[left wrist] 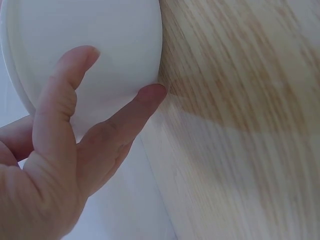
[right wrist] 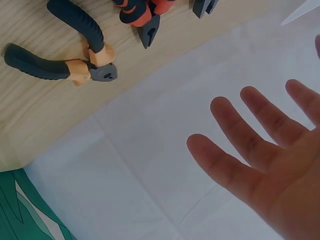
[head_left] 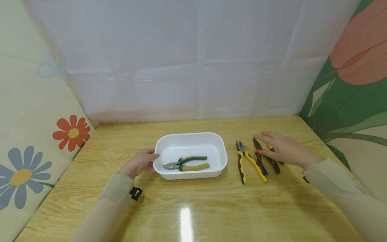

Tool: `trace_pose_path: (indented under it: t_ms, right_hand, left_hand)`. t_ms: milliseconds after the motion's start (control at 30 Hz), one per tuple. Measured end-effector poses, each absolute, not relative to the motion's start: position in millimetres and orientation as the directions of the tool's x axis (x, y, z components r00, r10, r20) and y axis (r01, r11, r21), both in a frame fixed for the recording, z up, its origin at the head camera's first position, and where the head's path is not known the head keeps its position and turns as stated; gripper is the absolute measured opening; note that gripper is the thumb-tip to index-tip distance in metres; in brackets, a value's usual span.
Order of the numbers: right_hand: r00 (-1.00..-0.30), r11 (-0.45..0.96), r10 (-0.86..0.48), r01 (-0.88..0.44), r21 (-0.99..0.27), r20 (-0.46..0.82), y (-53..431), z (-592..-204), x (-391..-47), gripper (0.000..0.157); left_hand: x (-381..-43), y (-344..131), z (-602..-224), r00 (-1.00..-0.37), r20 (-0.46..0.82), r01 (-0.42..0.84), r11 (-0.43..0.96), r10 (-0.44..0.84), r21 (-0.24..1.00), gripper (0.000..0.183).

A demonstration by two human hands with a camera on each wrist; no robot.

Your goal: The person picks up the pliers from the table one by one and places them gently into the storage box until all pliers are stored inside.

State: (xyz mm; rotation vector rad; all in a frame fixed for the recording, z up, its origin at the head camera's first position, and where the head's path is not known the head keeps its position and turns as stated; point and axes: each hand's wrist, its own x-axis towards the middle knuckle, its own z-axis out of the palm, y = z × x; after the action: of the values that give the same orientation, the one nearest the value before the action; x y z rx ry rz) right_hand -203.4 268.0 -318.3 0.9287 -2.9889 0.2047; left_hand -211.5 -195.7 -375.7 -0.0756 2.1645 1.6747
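My left hand (head_left: 139,163) grips the left end of a white plastic container (head_left: 193,177), thumb over the rim and fingers against the outside wall (left wrist: 115,60). Inside the container lie combination pliers (head_left: 193,167) with green and yellow handles, jaws to the left. My right hand (head_left: 281,148), fingers spread and holding nothing, hovers over the pliers at the right. Beneath it are red-and-black pliers (head_left: 258,154) and, partly hidden, orange-and-black cutting pliers (right wrist: 80,67). Yellow-and-black pliers (head_left: 242,158) lie between that hand and the container, handles apart and towards me.
Everything stands on a wood-grain table (head_left: 157,211). A white cloth (head_left: 181,67) hangs along its back edge. Flower-patterned panels rise at the left (head_left: 27,101) and right (head_left: 359,134).
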Motion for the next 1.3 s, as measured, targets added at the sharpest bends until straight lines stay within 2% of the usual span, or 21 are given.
trace_pose_path:
  t_ms: [733, 1300]
  right_hand:
    - [-0.838, 0.831, -0.544, -0.546, -0.110, 0.052, 283, -328, -204, 0.058]
    - [-0.901, 0.889, -0.434, -0.427, -0.167, -0.006, 298, -339, -205, 0.062]
  left_hand:
    - [-211, -195, -372, -0.918, -0.347, -0.283, 0.292, 0.194, 0.914, 0.045]
    - [-210, -195, -373, -0.917, -0.352, -0.286, 0.309, 0.187, 0.907, 0.044]
